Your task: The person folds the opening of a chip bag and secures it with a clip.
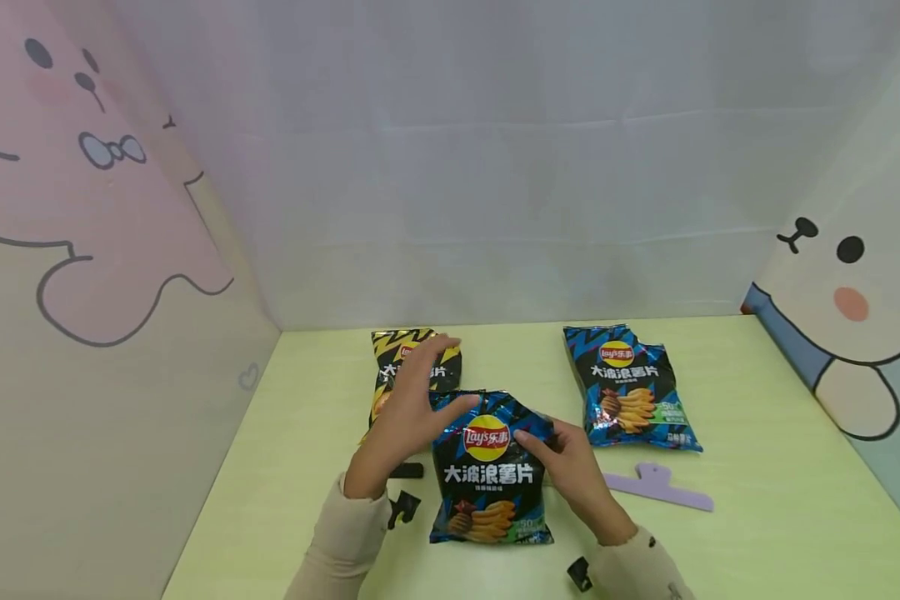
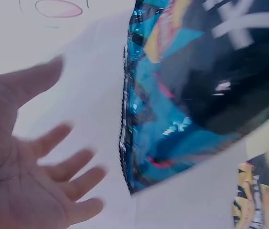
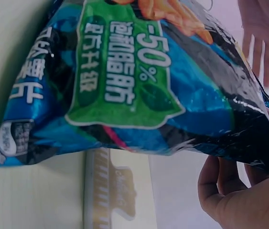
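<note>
A blue-and-black chip bag (image 1: 487, 492) stands upright at the middle of the table, its printed front facing me. My right hand (image 1: 573, 471) pinches its upper right edge, thumb in front; the fingers curl behind the bag in the right wrist view. My left hand (image 1: 412, 408) is beside the bag's upper left corner. In the left wrist view that hand's fingers (image 2: 72, 167) are spread, with a gap between them and the bag's serrated edge (image 2: 123, 109). Behind the left hand a yellow-and-black chip bag (image 1: 390, 358) lies partly hidden.
Another blue chip bag (image 1: 630, 392), a notch in its top right corner, lies at the back right. A purple bag clip (image 1: 660, 487) is right of the right hand. A black strip (image 1: 407, 471) and dark torn scraps (image 1: 403, 508) lie left; another scrap (image 1: 580, 573) is near the right sleeve.
</note>
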{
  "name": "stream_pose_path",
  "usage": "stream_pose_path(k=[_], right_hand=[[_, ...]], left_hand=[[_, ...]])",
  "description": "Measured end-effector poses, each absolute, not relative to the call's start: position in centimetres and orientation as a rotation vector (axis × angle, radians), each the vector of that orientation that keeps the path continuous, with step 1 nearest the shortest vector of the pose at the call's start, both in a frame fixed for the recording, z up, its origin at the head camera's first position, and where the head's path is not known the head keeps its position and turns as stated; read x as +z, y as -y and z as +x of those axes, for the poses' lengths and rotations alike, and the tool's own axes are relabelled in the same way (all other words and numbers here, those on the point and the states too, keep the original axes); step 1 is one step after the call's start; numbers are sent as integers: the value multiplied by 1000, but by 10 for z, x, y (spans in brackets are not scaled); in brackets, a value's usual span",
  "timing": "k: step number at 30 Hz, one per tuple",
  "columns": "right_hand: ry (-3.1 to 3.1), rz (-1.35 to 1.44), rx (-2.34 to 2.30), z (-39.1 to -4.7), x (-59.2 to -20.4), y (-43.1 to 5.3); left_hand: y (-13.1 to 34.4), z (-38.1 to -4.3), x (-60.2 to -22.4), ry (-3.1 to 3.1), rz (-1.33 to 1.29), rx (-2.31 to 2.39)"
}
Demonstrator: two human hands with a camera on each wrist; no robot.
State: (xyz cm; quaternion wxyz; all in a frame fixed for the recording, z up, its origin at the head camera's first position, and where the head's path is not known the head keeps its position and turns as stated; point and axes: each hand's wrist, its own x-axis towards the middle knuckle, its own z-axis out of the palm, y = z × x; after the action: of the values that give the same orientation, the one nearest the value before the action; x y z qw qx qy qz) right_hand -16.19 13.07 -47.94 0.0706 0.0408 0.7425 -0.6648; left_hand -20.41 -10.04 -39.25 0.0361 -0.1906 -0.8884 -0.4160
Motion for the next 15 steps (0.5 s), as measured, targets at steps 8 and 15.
stream_pose_path(k=[8, 15], right_hand=[[-2211, 21, -2031, -162, -480, -134], [-2209, 8, -2030, -163, -478, -135]], left_hand=[[83, -221, -391, 2895, -909, -1057], [78, -224, -393, 2917, -904, -1045]])
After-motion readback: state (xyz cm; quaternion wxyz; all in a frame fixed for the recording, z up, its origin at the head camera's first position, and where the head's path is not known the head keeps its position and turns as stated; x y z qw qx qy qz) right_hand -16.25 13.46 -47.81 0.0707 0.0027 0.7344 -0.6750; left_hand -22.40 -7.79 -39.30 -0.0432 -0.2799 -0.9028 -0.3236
